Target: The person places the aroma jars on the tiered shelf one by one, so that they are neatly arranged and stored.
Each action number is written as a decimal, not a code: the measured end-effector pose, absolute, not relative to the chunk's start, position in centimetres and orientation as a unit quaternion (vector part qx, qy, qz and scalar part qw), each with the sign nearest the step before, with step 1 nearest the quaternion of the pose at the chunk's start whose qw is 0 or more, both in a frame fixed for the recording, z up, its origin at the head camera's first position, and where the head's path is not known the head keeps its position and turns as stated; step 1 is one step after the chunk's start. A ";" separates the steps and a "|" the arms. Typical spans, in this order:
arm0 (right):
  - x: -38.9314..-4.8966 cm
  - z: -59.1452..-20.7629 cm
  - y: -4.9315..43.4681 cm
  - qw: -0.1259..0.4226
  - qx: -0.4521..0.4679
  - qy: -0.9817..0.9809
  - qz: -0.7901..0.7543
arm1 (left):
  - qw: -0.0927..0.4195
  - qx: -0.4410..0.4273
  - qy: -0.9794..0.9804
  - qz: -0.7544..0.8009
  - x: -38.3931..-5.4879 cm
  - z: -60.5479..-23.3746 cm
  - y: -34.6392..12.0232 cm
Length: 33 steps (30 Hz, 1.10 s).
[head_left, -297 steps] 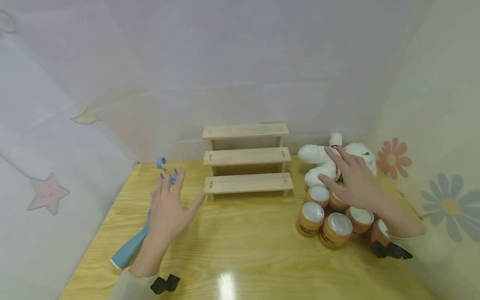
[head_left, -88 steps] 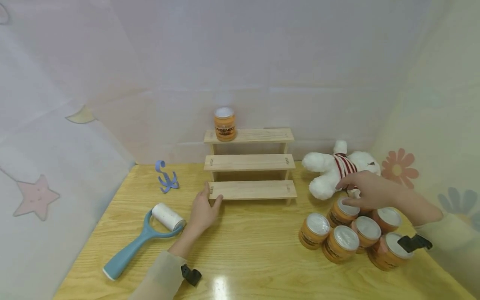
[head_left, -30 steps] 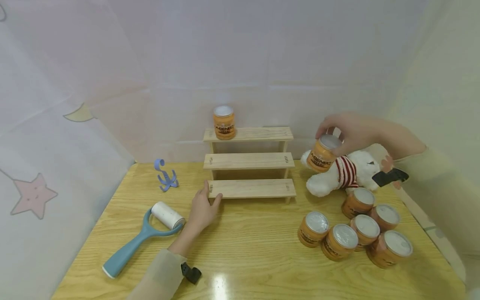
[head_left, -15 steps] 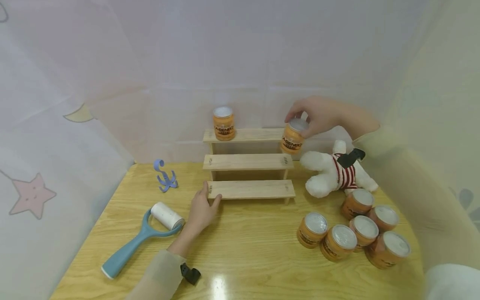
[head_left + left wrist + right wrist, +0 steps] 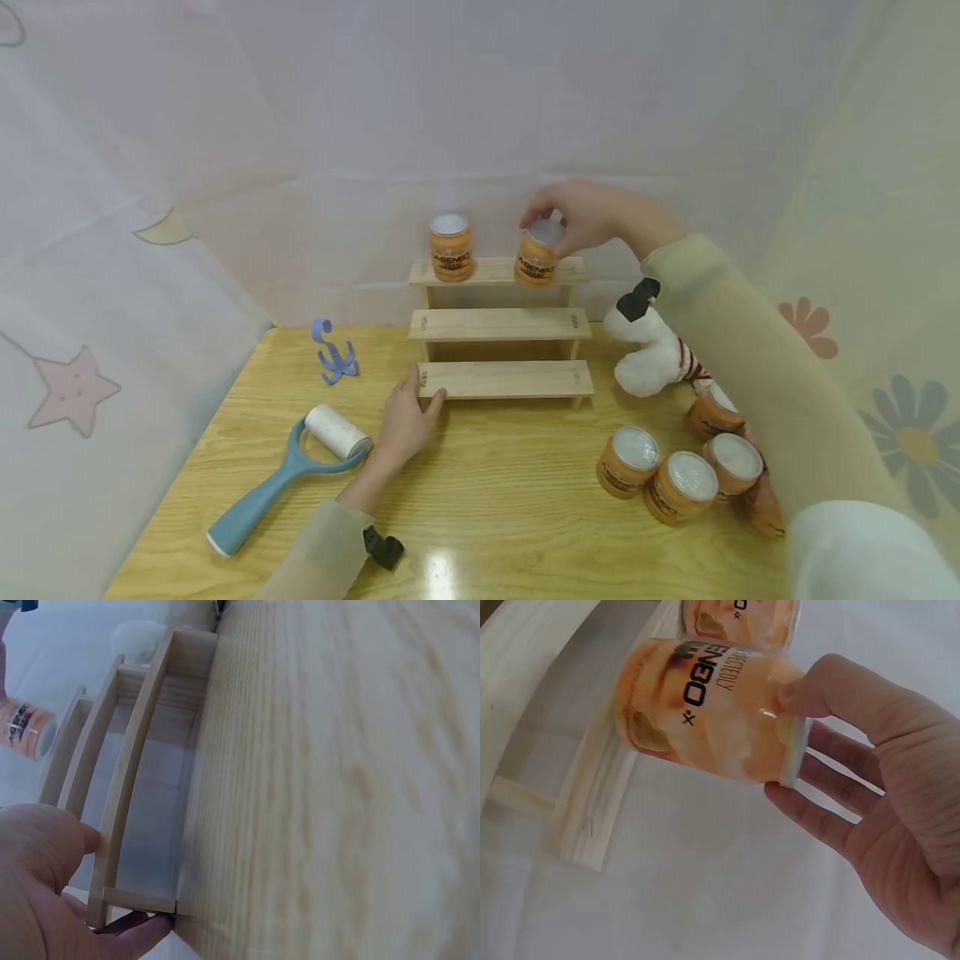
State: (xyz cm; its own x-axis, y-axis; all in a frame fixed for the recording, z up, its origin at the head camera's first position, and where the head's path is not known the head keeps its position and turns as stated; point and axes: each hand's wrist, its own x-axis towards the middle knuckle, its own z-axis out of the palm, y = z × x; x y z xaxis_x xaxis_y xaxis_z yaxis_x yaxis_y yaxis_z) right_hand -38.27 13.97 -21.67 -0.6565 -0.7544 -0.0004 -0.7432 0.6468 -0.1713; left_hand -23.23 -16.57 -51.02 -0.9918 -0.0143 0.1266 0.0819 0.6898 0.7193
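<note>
Along top shelf's edge (image 5: 491, 282), gap between cans (image 5: 452, 250)

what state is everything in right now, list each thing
held can: lidded, pinched near its top by the right hand
other can: lidded, upright on the shelf
wooden shelf: standing, gripped at one end by the left hand
grouped cans: upright, lidded where visible
lint roller: lying down
blue hook: untouched
plush toy: lying, partly hidden
</note>
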 end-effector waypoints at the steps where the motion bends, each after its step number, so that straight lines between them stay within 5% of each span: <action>1: -38.4 -21.8 13.7 0.033 -0.412 0.907 -0.077 | 0.062 -0.021 -0.917 -0.394 -23.2 -51.0 -16.6; 33: -40.1 -24.3 10.2 0.005 -0.434 0.895 -0.099 | 0.069 -0.027 -0.914 -0.398 -22.7 -50.7 -16.7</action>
